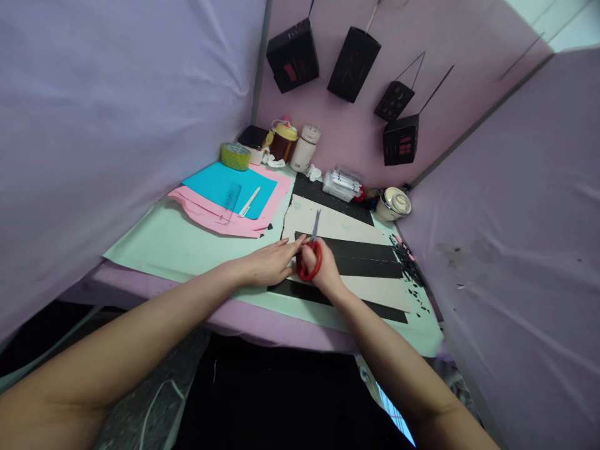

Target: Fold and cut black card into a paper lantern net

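Observation:
My right hand point(325, 269) is closed round the red handles of a pair of scissors point(310, 261), whose blades point away from me. Beside it, my left hand point(272, 262) lies flat with fingers stretched towards the scissors, on the left end of the sheets. Under both hands is a black paper strip point(360, 257) with a crease or cut line along its length. It lies over a pale board point(337, 215), and more black paper point(328, 190) shows behind and in front of that board. The fingertips near the scissors partly hide one another.
Pink sheets point(201, 215) and a blue sheet point(210, 181) lie left, with a clear ruler point(229, 203), a white pen-shaped tool point(250, 202) and green tape point(235, 156). Bottles point(305, 149), a pen box point(344, 183) and a lidded cup point(394, 204) stand behind. Black scraps point(415, 290) litter the right.

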The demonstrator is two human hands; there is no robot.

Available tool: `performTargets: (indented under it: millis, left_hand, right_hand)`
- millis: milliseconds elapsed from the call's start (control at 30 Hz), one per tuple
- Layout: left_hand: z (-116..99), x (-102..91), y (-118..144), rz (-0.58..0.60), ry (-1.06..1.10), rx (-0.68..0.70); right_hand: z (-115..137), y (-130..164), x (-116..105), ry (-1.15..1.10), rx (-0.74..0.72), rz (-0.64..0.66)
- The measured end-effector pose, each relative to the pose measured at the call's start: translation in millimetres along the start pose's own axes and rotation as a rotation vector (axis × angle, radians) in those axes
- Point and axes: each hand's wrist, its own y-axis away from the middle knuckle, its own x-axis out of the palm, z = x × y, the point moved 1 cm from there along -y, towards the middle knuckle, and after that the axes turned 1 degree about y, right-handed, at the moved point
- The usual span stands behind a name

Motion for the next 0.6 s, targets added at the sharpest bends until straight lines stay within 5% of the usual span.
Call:
performTargets:
  millis: [600]
  left_hand:
    - [0,-2.5,1,-0.002,0.032,-0.029]
  right_hand:
    - [-9,-5,-17,-0.058,0.006,0.003]
